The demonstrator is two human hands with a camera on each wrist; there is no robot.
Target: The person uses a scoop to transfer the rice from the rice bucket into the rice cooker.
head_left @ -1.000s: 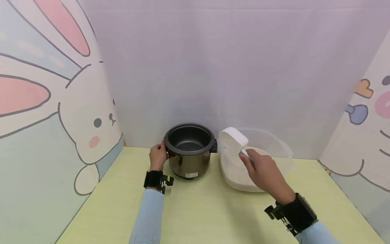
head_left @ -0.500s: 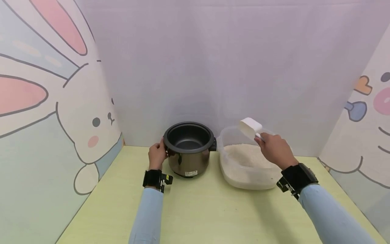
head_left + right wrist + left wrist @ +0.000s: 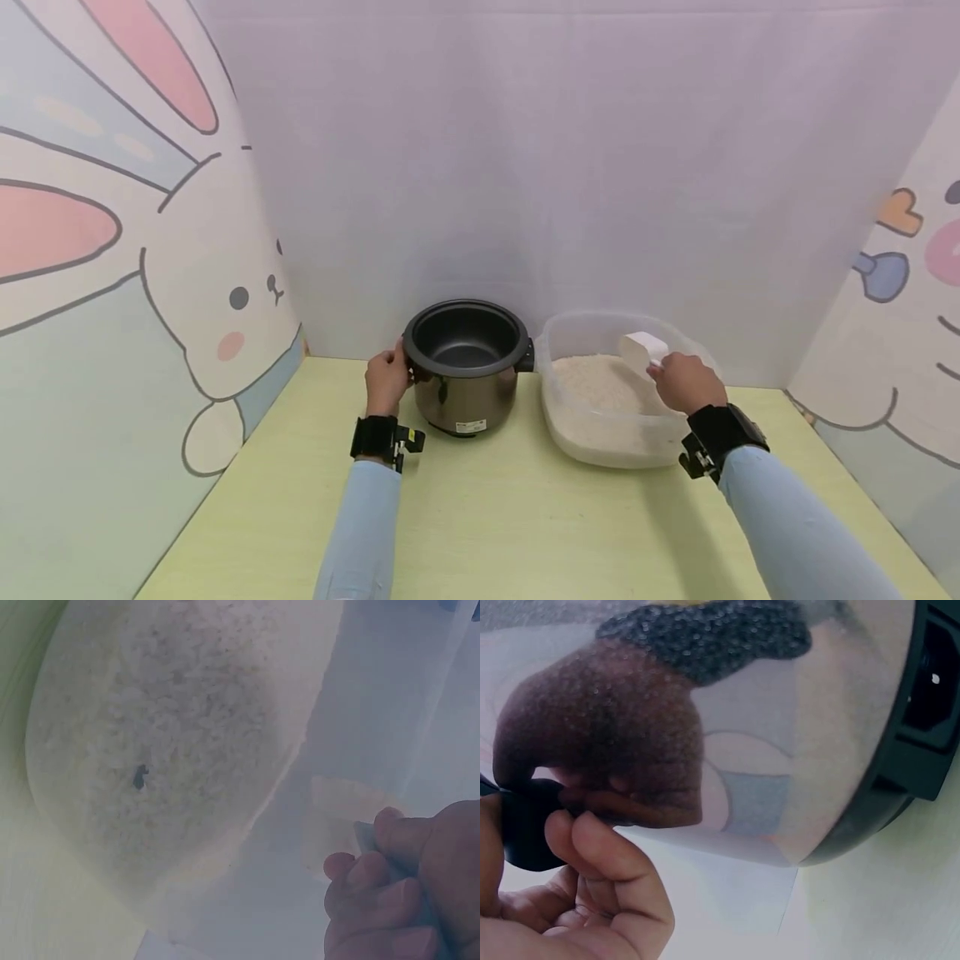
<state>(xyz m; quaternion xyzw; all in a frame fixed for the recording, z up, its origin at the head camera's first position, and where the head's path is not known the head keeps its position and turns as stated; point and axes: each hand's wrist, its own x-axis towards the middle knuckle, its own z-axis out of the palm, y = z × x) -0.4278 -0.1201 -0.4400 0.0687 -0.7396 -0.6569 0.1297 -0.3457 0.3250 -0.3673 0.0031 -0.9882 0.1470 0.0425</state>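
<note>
A rice cooker [image 3: 467,400] with a dark inner pot stands at the back of the table, its lid off. My left hand [image 3: 386,385] grips its black side handle [image 3: 534,832] between thumb and curled fingers. To the right is a clear plastic tub [image 3: 592,454] of white rice [image 3: 600,383]. My right hand [image 3: 687,383] holds a white scoop [image 3: 641,350] by its handle, over the right part of the tub. In the right wrist view the fingers wrap the scoop's grey handle [image 3: 365,836]; whether the scoop holds rice cannot be seen.
The cooker's other handle [image 3: 527,357] sits close to the tub's left wall. A pale curtain [image 3: 570,167] hangs right behind both. Printed panels [image 3: 217,333] border the light yellow-green table [image 3: 510,517] on the left and right.
My right hand has carried the scoop from near the cooker's side rightward across the tub, then lowered it toward the rice. The left hand keeps its hold on the cooker handle.
</note>
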